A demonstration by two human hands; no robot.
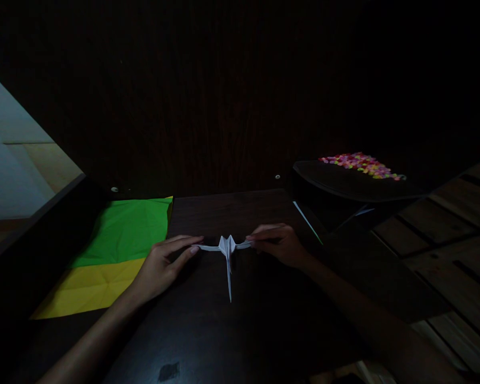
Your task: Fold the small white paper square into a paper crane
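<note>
Here, in a dim room, a person works at a dark wooden desk [240,330] with both bare hands on a small folded white paper figure [227,250]. The figure lies near the middle of the desk: two thin arms run out to the left and the right, and one long narrow point runs toward the near edge.

The left hand [162,266] lies low on the desk, its fingers [184,246] stretched out to the right and closed together on the tip of the figure's left arm. The right hand [278,244] comes in from the other side, its fingers [258,241] pinched shut on the tip of the right arm. The paper looks stretched straight between the two hands.

Just left of the left hand lie flat sheets of paper, a green sheet [130,229] farther off and a yellow sheet [94,285] nearer, the two touching or overlapping. Far to the right, well apart from the hands, a dark tray [344,186] carries a heap of small bright pieces [360,164] in pink, yellow and green; what they are is too small to tell. Wooden slats [444,245] show at the right edge.
</note>
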